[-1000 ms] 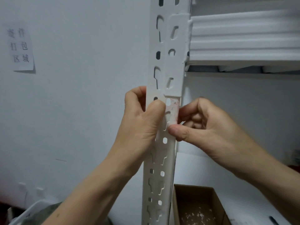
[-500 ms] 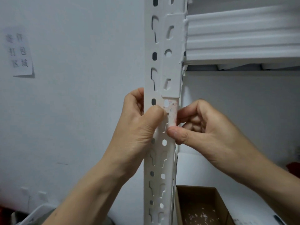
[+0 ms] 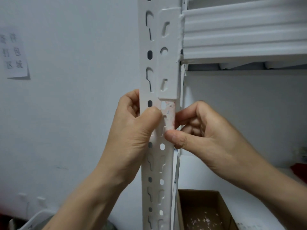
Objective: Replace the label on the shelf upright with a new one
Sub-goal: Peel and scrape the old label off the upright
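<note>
Midway up the shelf upright (image 3: 157, 163), the old label (image 3: 169, 116) looks paper-thin and tear-prone; the left hand (image 3: 132, 130) grips the upright while the right hand (image 3: 207, 135) pinches its lower edge, likely the best hold, with thumb and curled fingers (image 3: 187, 120).

Pale wall (image 3: 74, 113), taped paper notice (image 3: 14, 55)

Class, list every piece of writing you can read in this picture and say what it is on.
"包", "区域": paper notice on the wall; its other characters are blurred.
Unreadable: torn coloured marks of the old label on the shelf upright.
</note>
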